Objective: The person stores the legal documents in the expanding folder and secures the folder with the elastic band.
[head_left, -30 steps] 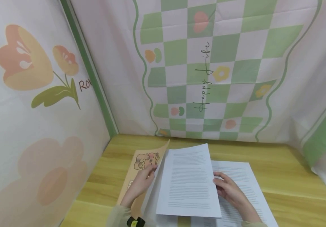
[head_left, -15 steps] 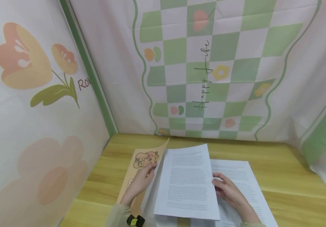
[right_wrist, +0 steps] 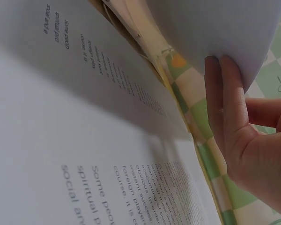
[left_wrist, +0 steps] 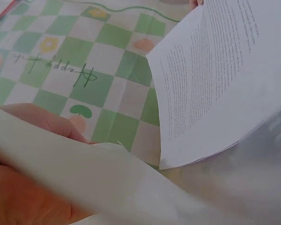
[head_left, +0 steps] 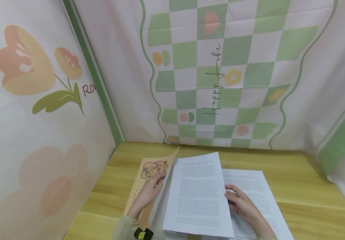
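A tan paper cover [head_left: 139,181] with cartoon animals stands half raised at the left of the table. My left hand [head_left: 149,190] pinches its right edge; in the left wrist view the cover's pale side [left_wrist: 98,173] runs between thumb and fingers. Beside it, a printed white sheet [head_left: 197,200] is lifted and tilted; whether it is one sheet or several I cannot tell. My right hand [head_left: 241,201] grips that sheet's right edge, thumb on one face and fingers on the other. Another printed sheet [head_left: 259,200] lies flat under the right hand.
The wooden table [head_left: 310,200] extends to both sides of the papers. A curtain with green checks [head_left: 208,100] hangs at its back edge, and a flowered curtain [head_left: 40,133] closes off the left. A black band [head_left: 143,234] is on the left wrist.
The lower edge of the lifted sheet has dropped a little towards me, and the right hand has shifted slightly down with it. My left hand and the tan cover have stayed about still.
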A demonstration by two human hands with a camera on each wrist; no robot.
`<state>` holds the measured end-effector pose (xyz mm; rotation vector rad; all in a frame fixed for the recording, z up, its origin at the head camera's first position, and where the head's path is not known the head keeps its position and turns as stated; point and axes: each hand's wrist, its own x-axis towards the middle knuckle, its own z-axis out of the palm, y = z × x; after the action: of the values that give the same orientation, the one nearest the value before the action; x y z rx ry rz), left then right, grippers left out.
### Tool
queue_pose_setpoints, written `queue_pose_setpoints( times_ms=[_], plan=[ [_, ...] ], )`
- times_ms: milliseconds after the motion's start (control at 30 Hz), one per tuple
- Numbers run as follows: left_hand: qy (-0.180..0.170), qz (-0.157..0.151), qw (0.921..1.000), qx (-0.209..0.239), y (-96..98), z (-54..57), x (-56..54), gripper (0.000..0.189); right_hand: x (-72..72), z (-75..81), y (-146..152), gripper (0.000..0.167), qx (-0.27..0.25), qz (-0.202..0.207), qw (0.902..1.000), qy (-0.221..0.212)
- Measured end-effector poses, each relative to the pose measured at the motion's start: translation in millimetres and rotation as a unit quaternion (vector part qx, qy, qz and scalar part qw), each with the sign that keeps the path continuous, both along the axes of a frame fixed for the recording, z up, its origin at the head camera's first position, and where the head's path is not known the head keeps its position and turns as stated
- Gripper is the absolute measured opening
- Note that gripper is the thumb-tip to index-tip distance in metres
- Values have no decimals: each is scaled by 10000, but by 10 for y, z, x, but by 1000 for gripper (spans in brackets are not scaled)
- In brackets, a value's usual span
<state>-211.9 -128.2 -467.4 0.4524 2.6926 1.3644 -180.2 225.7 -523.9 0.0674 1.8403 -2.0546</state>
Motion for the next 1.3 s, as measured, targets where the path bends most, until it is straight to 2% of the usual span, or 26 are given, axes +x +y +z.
queue_pose_setpoints(
  times_ms=[200, 533, 867, 1300],
  plan=[
    [218, -138, 9997, -46, -22, -32, 1, 39, 17, -24, -6, 58, 98, 10, 9999, -103],
    [108, -13, 9999, -45, 2, -36, 7, 39, 10, -29, -99, 59, 265, -74, 9996, -67],
    [245, -138, 9995, -137, 5, -17, 15, 39, -35, 41, -151, 60, 524, -155, 9984, -114],
    [115, -60, 9997, -184, 22, -3, 6, 39, -95, 89, -180, 60, 580, -342, 9976, -153]
  ],
)
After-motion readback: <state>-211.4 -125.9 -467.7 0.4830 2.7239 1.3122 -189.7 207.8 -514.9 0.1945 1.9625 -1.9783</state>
